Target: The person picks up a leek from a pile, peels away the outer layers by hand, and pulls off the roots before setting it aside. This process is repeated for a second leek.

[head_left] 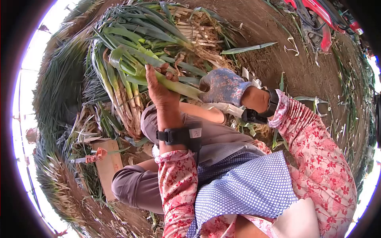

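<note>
A large green onion (183,89) slants across the front of me, its leafy green end up and left and its pale end down and right. My left hand (163,94), bare, has its fingers closed round the stalk, with the thumb pointing up. At the pale end, my right hand (226,86), in a patterned blue-grey glove, is closed on the stalk; its fingertips are partly hidden. Just behind both hands lies a pile of green onions (147,29) with roots toward the right. Another bunch (123,101) rests left of my left hand.
Long green onion leaves form a heap (59,87) along the left side. Near my knee, a tool with an orange-wrapped handle (97,155) lies by a cardboard piece (108,170). A red machine (319,16) stands on the soil (262,29) at upper right, among scattered leaves.
</note>
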The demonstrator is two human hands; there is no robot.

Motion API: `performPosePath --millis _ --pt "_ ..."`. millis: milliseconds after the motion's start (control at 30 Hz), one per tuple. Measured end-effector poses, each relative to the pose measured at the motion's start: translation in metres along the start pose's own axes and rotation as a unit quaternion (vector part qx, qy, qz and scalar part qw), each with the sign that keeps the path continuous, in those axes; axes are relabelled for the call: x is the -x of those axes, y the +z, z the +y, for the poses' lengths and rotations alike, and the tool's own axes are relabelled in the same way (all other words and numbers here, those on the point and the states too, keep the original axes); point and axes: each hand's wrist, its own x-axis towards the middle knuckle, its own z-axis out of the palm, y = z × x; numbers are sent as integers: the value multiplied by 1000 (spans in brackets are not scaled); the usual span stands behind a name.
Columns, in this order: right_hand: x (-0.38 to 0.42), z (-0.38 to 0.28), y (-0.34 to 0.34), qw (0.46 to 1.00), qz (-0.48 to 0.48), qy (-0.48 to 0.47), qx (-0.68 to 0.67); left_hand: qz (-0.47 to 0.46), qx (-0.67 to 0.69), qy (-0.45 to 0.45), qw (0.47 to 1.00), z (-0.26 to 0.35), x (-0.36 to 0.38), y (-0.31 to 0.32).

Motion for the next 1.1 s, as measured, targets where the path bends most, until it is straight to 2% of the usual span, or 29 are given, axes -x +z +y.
performPosePath --millis 100,433,533,633,667,767,800,833,867,900,967,1033,1100 --pt "-1 5 2 1000 3 -4 -31 29 7 2 1000 0 -2 1" --pt "-6 10 11 997 19 -12 -80 23 14 9 1000 3 2 -1" --pt "-13 24 21 980 19 57 -191 -19 39 10 999 4 3 -1" --pt "-19 36 26 967 -24 133 -216 -92 -3 39 995 2 4 5" --pt "-20 40 30 976 -1 123 -180 -108 16 24 994 3 6 8" --pt "-20 51 32 995 -30 91 -38 -170 55 -25 984 6 13 13" --pt "-25 82 53 996 37 69 40 -201 57 -41 977 10 12 8" --pt "-25 94 52 987 -30 77 136 -231 59 -60 969 11 12 5" --pt "-24 112 54 980 -20 133 146 -198 34 -27 979 10 13 6" --pt "-19 131 55 970 -10 187 158 -205 42 -29 977 10 13 4" --pt "-2 166 48 960 -10 215 179 -222 61 -27 973 12 9 -1" --pt "20 202 49 938 6 290 191 -195 51 -14 979 13 7 -2" --pt "48 232 47 908 -23 355 221 -176 42 5 983 13 10 2"
